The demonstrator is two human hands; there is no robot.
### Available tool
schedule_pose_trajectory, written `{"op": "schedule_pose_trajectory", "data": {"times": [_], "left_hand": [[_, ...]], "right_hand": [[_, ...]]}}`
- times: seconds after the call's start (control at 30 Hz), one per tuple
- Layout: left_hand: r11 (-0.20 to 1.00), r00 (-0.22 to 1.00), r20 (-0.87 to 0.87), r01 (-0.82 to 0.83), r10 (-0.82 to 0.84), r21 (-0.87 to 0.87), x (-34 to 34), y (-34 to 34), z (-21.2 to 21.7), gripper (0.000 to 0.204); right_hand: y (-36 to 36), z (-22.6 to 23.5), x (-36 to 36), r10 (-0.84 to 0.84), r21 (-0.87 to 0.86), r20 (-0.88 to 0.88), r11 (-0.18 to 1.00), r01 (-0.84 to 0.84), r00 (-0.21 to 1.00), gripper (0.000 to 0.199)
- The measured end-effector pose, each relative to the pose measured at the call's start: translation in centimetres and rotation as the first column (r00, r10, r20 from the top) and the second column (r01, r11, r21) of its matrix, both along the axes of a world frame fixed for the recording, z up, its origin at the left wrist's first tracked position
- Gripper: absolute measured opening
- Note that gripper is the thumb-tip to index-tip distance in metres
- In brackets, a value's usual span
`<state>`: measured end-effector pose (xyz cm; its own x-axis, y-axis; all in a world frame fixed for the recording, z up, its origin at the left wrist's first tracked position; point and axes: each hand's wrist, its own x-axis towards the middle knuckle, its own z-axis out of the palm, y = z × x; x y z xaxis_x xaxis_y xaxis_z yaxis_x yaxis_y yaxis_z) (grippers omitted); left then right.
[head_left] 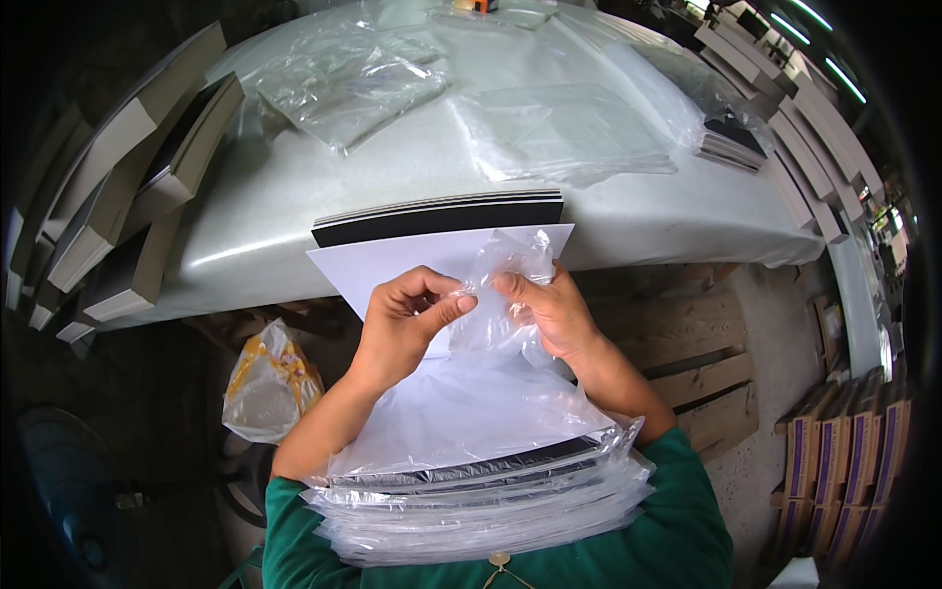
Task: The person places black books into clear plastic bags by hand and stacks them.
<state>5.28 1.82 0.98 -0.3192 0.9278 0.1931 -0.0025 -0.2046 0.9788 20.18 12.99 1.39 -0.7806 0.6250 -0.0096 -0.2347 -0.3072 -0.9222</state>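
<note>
Both hands are raised in front of me over a white sheet (392, 255). My right hand (551, 312) grips a crumpled clear plastic bag (510, 257) between thumb and fingers. At the bag's left edge, the curled fingers of my left hand (407, 319) pinch the thin film. Behind the sheet, several black boards with pale edges (442, 218) lean at the table's edge. Against my body lies a thick pile of boards in clear plastic bags (481, 510), with a white sheet in clear film (471, 417) on top.
A pale covered table (392, 177) carries a crumpled clear bag (353, 88) and a flat pile of clear bags (569, 128). Stacks of thick boards stand at left (186, 147) and right (824, 128). A plastic bag (270, 383) hangs low at left; cartons (834, 452) are stacked at right.
</note>
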Motion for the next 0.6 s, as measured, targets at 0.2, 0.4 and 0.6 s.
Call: {"op": "schedule_pose_trajectory", "data": {"times": [0.2,0.4,0.6], "left_hand": [[0.99,0.935,-0.328,-0.14,0.137,0.016,0.4,-0.6,-0.4,0.022],[0.987,0.945,0.32,-0.11,0.066,0.121,0.0,-0.1,1.8,0.029],[0.647,0.61,-0.267,0.571,-0.746,-0.506,-1.4,-1.0,2.2,0.023]], "right_hand": [[-0.5,-0.9,-0.1,-0.012,-0.158,-0.131,0.987,-0.008,0.991,0.017],[0.4,-1.5,0.4,0.256,-0.059,-0.23,0.959,-0.276,0.939,0.008],[1.5,0.3,3.0,0.101,-0.221,-0.329,0.958,-0.181,0.939,0.025]]}}
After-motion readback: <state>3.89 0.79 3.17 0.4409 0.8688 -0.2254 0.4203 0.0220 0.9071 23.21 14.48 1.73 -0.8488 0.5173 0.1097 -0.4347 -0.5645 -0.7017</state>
